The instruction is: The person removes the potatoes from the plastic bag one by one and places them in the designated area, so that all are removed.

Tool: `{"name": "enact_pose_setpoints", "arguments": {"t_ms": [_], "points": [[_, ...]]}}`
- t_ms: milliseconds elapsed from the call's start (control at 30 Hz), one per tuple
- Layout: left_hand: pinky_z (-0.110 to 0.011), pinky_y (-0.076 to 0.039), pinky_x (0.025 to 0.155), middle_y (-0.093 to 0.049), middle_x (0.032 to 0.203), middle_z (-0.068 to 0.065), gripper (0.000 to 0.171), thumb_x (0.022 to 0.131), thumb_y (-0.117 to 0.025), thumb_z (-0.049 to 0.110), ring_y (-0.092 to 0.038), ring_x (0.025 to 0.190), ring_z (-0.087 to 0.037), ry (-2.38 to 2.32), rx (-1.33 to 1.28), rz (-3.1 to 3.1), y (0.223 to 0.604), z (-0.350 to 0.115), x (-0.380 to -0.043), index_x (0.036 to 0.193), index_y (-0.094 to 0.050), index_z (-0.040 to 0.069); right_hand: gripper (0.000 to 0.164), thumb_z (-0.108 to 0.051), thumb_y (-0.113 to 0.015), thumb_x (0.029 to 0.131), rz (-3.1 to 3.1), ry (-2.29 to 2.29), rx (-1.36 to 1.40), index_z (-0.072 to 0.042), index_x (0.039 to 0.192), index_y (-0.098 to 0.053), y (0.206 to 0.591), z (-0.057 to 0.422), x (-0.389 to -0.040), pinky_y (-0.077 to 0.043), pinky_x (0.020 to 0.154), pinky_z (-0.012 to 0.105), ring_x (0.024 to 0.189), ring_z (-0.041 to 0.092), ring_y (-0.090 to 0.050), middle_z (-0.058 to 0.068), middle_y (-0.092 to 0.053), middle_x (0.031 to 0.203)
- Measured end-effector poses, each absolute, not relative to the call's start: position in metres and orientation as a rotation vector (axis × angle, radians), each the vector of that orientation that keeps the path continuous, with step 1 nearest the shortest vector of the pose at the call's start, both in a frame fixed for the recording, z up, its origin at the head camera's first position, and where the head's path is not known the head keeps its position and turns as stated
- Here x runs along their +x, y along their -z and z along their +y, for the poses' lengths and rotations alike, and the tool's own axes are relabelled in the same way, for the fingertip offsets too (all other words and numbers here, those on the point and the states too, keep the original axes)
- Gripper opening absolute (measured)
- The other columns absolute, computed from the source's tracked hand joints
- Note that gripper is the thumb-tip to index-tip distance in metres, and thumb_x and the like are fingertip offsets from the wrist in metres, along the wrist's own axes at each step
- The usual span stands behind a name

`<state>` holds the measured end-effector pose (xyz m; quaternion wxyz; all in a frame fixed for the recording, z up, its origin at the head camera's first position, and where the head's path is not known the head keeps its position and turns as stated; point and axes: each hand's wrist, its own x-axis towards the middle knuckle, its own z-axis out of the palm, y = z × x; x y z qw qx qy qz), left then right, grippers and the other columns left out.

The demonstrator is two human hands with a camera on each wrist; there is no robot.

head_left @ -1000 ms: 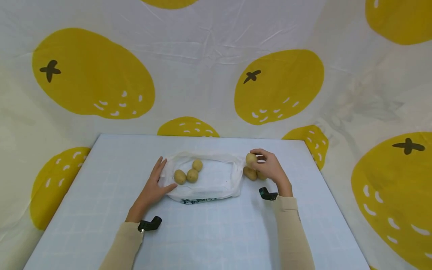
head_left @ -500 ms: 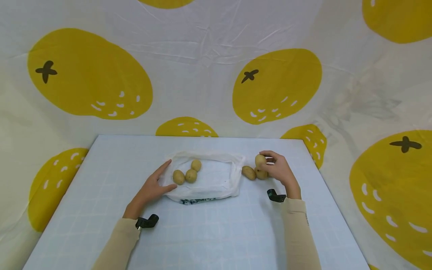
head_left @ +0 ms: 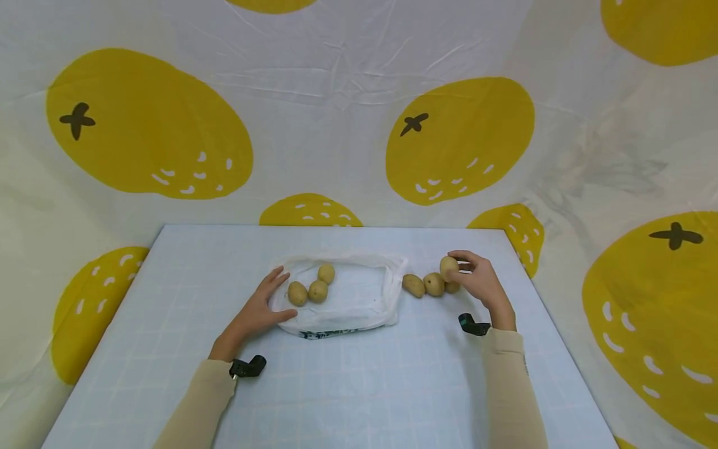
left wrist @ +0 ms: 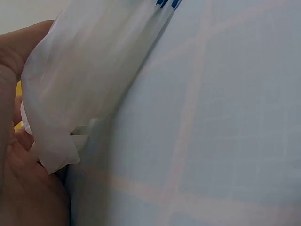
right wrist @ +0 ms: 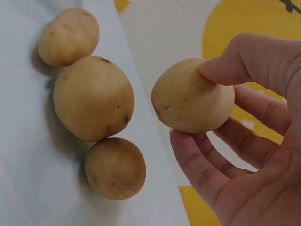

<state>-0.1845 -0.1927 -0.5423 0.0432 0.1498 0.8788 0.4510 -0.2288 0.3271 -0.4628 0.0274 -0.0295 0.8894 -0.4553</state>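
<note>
Between thumb and fingers, my right hand (head_left: 481, 284) pinches a round pale potato (right wrist: 188, 101), raised over the right end of a row. That row holds three more: an oval potato (head_left: 413, 285), a rounder potato (head_left: 434, 284), and a potato (head_left: 452, 288) partly behind the hand in the head view. A white plastic bag (head_left: 359, 323) lies with its mouth spread wide. Inside, toward its left, sit three potatoes (head_left: 318, 291). At the bag's left end rests my left hand (head_left: 259, 312), thumb and fingers spread apart; thin bag film (left wrist: 75, 80) covers part of it in the left wrist view.
A pale blue checked cloth covers the table (head_left: 359, 399). Behind it and at the sides hangs a white curtain (head_left: 336, 143) printed with large yellow fruit. Dark printing (head_left: 328, 335) shows on the bag's front side.
My right hand has moved right along the row with the potato still pinched, uncovering more of the potatoes below. The left hand has shifted slightly at the bag's left end.
</note>
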Motion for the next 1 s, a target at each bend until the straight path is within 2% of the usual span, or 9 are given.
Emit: {"name": "enact_pose_setpoints", "arguments": {"t_ms": [333, 633, 800, 900, 1000], "points": [[-0.071, -0.016, 0.122, -0.013, 0.173, -0.015, 0.095, 0.084, -0.085, 0.032, -0.01, 0.157, -0.047, -1.38, 0.419, 2.662, 0.538, -0.194, -0.181, 0.16, -0.035, 0.004, 0.049, -0.023, -0.07, 0.097, 2.773, 1.359, -0.042, -0.006, 0.142, -0.058, 0.465, 0.347, -0.223, -0.054, 0.096, 0.04, 0.126, 0.042, -0.059, 0.021, -0.058, 0.144], [-0.069, -0.016, 0.123, -0.012, 0.174, -0.01, 0.097, 0.084, -0.085, 0.035, -0.01, 0.159, -0.043, -1.351, 0.361, 2.641, 0.54, -0.194, -0.182, 0.161, -0.033, 0.007, 0.054, -0.028, -0.071, 0.098, 2.773, 1.336, -0.008, -0.005, 0.145, -0.057, 0.47, 0.365, -0.223, -0.051, 0.086, 0.017, 0.127, 0.043, -0.059, 0.024, -0.055, 0.147], [-0.068, -0.016, 0.124, -0.013, 0.174, -0.01, 0.097, 0.084, -0.085, 0.036, -0.01, 0.159, -0.043, -1.355, 0.365, 2.647, 0.543, -0.195, -0.184, 0.161, -0.033, 0.008, 0.054, -0.027, -0.071, 0.098, 2.767, 1.324, 0.038, -0.005, 0.145, -0.057, 0.472, 0.372, -0.223, -0.048, 0.082, 0.012, 0.127, 0.043, -0.058, 0.024, -0.053, 0.149], [-0.068, -0.017, 0.124, -0.014, 0.174, -0.01, 0.098, 0.083, -0.085, 0.036, -0.011, 0.159, -0.043, -1.354, 0.372, 2.651, 0.543, -0.195, -0.185, 0.161, -0.033, 0.009, 0.054, -0.027, -0.069, 0.099, 2.765, 1.3, 0.061, -0.005, 0.146, -0.056, 0.474, 0.375, -0.222, -0.049, 0.086, 0.017, 0.128, 0.042, -0.057, 0.023, -0.052, 0.151], [-0.067, -0.017, 0.124, -0.014, 0.174, -0.011, 0.098, 0.083, -0.086, 0.036, -0.011, 0.159, -0.043, -1.355, 0.374, 2.652, 0.542, -0.195, -0.185, 0.161, -0.033, 0.008, 0.054, -0.027, -0.069, 0.1, 2.754, 1.304, 0.083, -0.004, 0.147, -0.055, 0.477, 0.377, -0.222, -0.053, 0.098, 0.034, 0.129, 0.044, -0.056, 0.024, -0.05, 0.152]]}}
